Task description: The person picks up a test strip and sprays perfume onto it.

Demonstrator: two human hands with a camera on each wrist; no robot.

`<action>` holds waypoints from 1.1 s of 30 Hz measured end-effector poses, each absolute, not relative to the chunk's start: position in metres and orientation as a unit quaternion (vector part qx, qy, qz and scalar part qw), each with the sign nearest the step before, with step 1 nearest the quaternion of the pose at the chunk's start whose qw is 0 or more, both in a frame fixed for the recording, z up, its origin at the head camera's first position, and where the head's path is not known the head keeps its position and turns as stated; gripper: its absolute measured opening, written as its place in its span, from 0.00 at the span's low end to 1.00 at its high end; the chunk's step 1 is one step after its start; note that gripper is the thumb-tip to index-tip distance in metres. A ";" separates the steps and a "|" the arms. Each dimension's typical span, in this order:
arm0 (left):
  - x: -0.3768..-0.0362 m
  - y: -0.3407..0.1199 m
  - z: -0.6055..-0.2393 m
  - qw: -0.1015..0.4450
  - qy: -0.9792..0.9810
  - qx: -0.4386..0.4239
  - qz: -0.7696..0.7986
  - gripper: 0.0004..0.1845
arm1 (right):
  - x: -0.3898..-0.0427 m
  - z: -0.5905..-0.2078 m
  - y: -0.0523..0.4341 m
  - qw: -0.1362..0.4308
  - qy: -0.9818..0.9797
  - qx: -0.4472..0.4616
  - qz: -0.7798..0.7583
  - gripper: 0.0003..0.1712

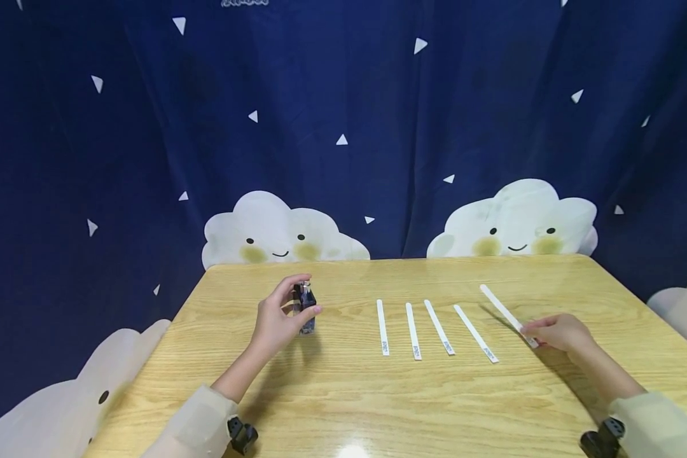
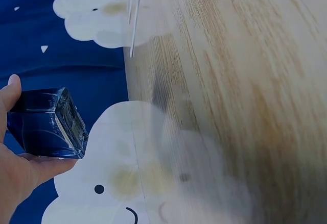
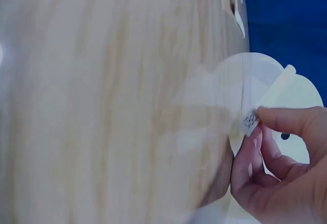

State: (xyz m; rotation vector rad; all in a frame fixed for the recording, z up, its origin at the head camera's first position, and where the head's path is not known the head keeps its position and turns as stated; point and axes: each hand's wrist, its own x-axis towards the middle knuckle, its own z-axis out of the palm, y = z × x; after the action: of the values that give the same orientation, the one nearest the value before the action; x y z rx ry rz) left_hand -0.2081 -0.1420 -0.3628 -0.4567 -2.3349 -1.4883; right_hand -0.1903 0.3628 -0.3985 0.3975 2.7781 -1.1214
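Gripping a small glass bottle (image 1: pixel 306 308) at left, pinching a paper strip (image 1: pixel 506 314) at right.
Left hand (image 1: pixel 277 321) curling round hard, slippery, breakable sides; right hand (image 1: pixel 558 333) nipping the flimsy strip's near end.

blue bottle (image 1: pixel 306 307) in left hand (image 1: pixel 277 318), strip (image 1: pixel 506 313) in right hand (image 1: pixel 561 332)

A small bottle of dark blue glass (image 1: pixel 306 310), square in shape, stands upright at the left part of the table, and a thin white paper strip (image 1: pixel 507 314) with small print at its near end is lifted a little, far end higher, at the right.
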 end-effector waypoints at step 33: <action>-0.207 -0.139 -0.363 0.150 -0.817 -0.169 -0.530 0.28 | -0.188 -0.385 0.278 0.159 0.809 -0.024 -0.565 0.33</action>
State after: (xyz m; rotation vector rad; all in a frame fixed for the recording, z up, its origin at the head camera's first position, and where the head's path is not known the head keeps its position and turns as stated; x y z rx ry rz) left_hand -0.2067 -0.1393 -0.3630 -0.4845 -2.3482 -1.5236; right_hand -0.1884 0.2781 -0.3849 -0.0673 2.3137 -1.6149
